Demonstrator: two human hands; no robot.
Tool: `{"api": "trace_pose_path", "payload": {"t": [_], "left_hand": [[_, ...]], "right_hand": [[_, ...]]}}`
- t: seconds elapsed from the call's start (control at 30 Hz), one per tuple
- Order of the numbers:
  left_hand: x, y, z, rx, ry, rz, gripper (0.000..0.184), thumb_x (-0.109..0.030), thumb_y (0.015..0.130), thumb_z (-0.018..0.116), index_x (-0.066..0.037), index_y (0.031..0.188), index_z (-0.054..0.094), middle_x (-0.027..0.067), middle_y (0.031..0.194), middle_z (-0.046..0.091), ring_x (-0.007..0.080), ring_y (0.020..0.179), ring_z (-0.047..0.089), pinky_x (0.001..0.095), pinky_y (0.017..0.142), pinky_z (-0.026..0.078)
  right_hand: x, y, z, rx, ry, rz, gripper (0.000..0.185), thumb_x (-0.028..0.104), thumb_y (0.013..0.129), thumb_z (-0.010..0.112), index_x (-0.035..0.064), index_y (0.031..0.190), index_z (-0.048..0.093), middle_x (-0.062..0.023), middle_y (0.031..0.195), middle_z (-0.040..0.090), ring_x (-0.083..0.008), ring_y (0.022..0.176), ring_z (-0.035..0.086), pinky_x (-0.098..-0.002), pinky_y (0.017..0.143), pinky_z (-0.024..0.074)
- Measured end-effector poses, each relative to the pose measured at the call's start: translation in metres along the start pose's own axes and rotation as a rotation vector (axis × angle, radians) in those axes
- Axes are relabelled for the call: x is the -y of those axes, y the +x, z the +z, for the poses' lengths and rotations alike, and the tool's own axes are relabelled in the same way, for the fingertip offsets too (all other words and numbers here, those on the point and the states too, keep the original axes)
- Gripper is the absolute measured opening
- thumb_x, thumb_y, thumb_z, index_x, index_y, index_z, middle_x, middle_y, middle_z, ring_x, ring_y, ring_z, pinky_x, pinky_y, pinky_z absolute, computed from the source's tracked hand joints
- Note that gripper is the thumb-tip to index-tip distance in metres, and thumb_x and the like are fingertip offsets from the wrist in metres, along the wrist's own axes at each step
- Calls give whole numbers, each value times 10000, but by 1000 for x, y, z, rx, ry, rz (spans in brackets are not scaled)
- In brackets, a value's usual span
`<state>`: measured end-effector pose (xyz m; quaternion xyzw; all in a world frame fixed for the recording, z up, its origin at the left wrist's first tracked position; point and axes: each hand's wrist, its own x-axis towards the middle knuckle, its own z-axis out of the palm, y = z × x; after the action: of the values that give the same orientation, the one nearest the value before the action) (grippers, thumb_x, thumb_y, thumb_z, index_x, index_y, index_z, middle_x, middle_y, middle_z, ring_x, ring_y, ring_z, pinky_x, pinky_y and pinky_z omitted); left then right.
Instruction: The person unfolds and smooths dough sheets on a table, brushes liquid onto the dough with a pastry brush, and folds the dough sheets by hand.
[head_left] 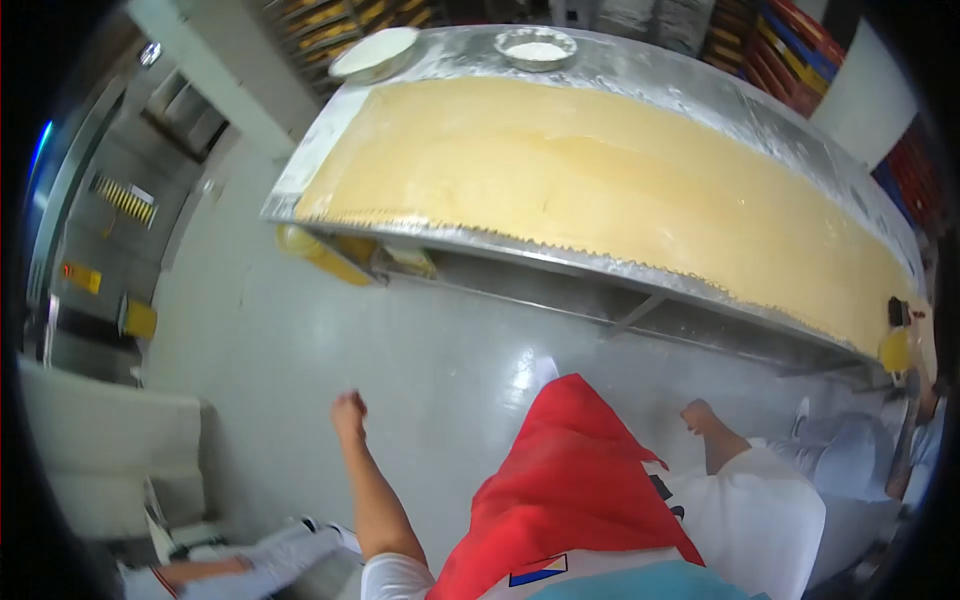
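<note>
My left hand (349,408) hangs over the grey floor at the end of a bare forearm, fingers curled in, with nothing visible in it. To the right of my red apron (570,480), my right hand (697,415) is also lowered, its fingers folded and no object showing. Neither hand touches the metal table (460,240) ahead. A wide sheet of yellow dough (600,180) covers most of its top, with a jagged near edge. Behind the dough stand a bowl of white powder (536,50) and a second pale-filled bowl (376,54).
A person in white (280,560) is at lower left, and another (850,455) is at the right by the table's end. A yellow container (137,318) stands at left. Racks (340,30) and stacked red crates (800,45) line the back. A pillar (215,75) rises beside the table.
</note>
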<state>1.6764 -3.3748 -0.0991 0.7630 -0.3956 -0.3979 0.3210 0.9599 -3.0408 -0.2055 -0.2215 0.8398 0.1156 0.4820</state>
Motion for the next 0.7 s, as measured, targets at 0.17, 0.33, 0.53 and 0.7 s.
{"api": "trace_pose_path", "payload": {"t": [0.17,0.33,0.53,0.7], "left_hand": [[-298,102,172,340,-301,282,187,-199,922,575,-21,883,618,38,739,602,132,646,574,273,594,486],[-457,166,370,806,-441,217,216,-156,950,518,31,1038,579,97,847,612,181,719,615,294,647,530],[-576,223,552,886,-364,210,204,-165,977,467,19,1053,511,113,874,603,209,705,624,357,631,570],[-628,279,665,960,-506,-44,337,-225,1012,393,24,1236,414,221,1042,584,290,800,649,393,671,613]], "right_hand": [[7,54,71,154,379,210,156,166,860,570,32,895,641,-152,803,661,-255,643,679,-362,488,550],[131,46,67,187,742,183,203,146,897,510,93,1084,571,-108,909,635,-257,692,664,-409,489,518],[161,33,53,83,1297,113,397,139,919,522,62,1305,478,-109,983,650,-262,666,672,-366,470,516],[169,-32,86,-136,1473,320,448,93,888,556,17,1323,480,-118,931,674,-222,686,695,-327,474,533]]}}
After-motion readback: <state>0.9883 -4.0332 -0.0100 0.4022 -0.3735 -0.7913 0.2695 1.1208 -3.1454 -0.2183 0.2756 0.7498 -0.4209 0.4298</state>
